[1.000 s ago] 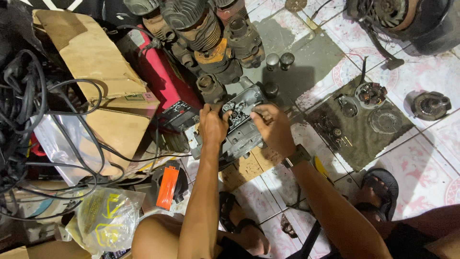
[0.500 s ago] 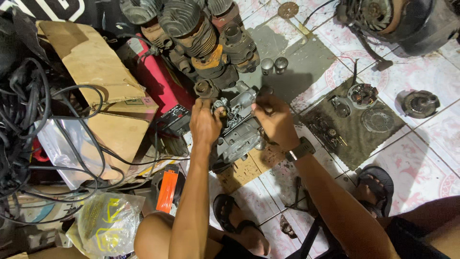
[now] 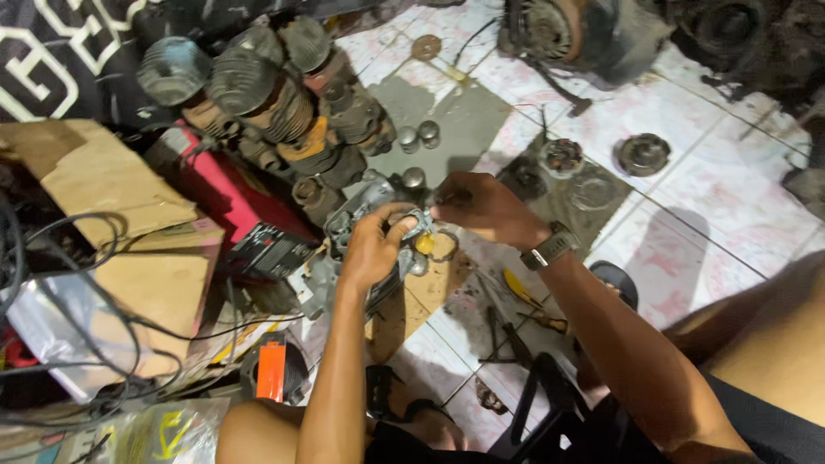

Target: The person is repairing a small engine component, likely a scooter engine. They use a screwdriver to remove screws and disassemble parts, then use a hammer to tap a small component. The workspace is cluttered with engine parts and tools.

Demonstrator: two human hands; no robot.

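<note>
Gripping a grey metal engine part on the tiled floor, the left hand clasps it while the right hand pinches its top edge beside finned cylinders.

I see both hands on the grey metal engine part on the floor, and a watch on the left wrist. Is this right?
Not quite: in the head view the watch is on the right wrist. Both the left hand and right hand are indeed on the grey metal engine part.
</note>
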